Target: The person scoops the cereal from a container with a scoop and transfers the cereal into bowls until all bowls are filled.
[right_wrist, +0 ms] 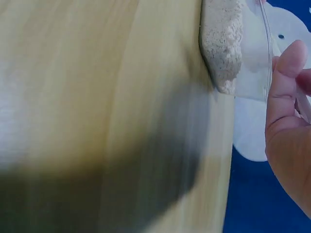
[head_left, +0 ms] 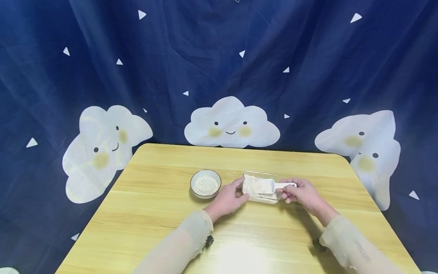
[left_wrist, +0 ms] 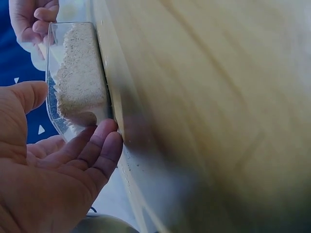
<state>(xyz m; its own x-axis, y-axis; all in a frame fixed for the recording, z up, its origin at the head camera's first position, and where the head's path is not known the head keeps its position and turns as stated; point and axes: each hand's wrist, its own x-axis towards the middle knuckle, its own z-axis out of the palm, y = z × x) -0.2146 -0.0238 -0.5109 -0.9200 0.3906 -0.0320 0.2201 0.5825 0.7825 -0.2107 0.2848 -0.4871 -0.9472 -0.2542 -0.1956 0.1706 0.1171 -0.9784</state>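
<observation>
A clear rectangular container (head_left: 261, 198) of pale oat-like flakes (left_wrist: 83, 68) stands on the table. My right hand (head_left: 298, 193) pinches the handle of a white scoop (head_left: 266, 186), whose head lies over the flakes inside the container. In the right wrist view that hand (right_wrist: 286, 116) shows beside the container's end, the scoop mostly hidden. My left hand (head_left: 230, 198) holds the container's left end, thumb and fingers spread about it; the left wrist view shows the fingers (left_wrist: 104, 145) against its end wall. Left of this hand sits a round bowl (head_left: 194, 192) with similar flakes in it.
The wooden table (head_left: 154, 213) carries a few scattered flakes (head_left: 232, 175) between bowl and container. Behind it hangs a dark blue curtain (head_left: 212, 68) with white clouds and triangles, close to the table's back edge.
</observation>
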